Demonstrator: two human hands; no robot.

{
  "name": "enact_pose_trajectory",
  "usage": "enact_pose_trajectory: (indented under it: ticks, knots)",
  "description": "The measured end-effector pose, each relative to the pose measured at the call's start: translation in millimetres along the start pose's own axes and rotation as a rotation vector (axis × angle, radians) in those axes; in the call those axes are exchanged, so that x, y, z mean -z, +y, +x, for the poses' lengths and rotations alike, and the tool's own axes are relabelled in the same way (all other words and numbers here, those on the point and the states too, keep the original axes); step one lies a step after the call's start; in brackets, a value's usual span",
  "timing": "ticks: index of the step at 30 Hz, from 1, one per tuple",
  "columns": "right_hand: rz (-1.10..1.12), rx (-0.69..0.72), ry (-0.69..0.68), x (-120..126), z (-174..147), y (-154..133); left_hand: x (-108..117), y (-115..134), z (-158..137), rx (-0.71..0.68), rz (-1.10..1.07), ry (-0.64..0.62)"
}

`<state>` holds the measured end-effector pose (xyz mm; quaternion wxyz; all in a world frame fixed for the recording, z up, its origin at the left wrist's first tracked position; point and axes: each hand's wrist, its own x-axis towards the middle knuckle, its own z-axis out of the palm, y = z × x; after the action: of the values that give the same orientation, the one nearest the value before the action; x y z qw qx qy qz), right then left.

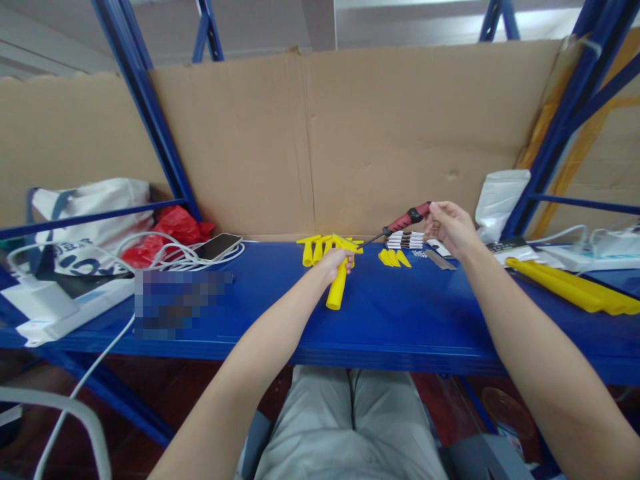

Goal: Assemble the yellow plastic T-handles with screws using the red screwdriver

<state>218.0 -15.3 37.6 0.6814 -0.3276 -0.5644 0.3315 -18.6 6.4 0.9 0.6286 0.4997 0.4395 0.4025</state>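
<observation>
Well to the left of my left hand, a white cloth bag (105, 200) slumps behind a white charger (43, 300) that sits on a power strip (85, 319). Nearer to that hand come a crumpled red plastic bag (173, 230), a tangle of white cables (173, 257) and a phone (220, 247) lying on the cables. On my near side of the phone a patch is pixelated, so I cannot tell what lies there.

Just beyond my left hand (337, 263), several yellow pieces (309, 253) lie in a row on the blue table (280, 267). The hand itself is closed around a yellow tube (336, 293), whose open end sticks out below my fist, towards me. Between my hands a screwdriver (400, 223) with a red and black handle slants upwards, its thin shaft reaching down to the top of my left hand. Under the handle are a stack of small white packets (404, 241) and, closer to me, a few flat yellow blades (395, 258).

My right hand (453, 230) is raised, its fingertips pinching the end of the handle. Just below it lies a grey strip (440, 260). Right of it a white pouch (501, 200) stands upright, and long yellow lengths (575, 287) lie further right, nearer to me.
</observation>
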Motion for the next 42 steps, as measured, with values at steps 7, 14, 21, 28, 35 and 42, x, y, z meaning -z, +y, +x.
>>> enact_pose_trajectory:
  ticks: [7,14,21,28,35,42]
  knots:
    - [-0.019,-0.009,0.068,-0.8,0.9,3.1,0.1,0.3,0.7,-0.007,-0.004,0.005]
    - [0.006,-0.043,-0.002,-0.5,-1.1,-0.8,0.8,0.2,1.1,-0.004,-0.034,-0.020]
    - [0.049,-0.025,-0.053,-1.0,0.5,1.3,0.6,0.4,1.4,-0.008,-0.027,-0.021]
    - [0.027,-0.047,0.065,-1.4,1.7,3.8,2.0,-0.7,4.2,-0.001,-0.041,-0.022]
    - [0.011,-0.027,0.049,-2.7,0.0,3.5,3.0,-1.1,6.5,0.001,-0.022,-0.029]
    - [0.024,-0.029,-0.014,-1.0,-0.2,3.0,3.2,-2.1,7.3,-0.011,-0.042,-0.025]
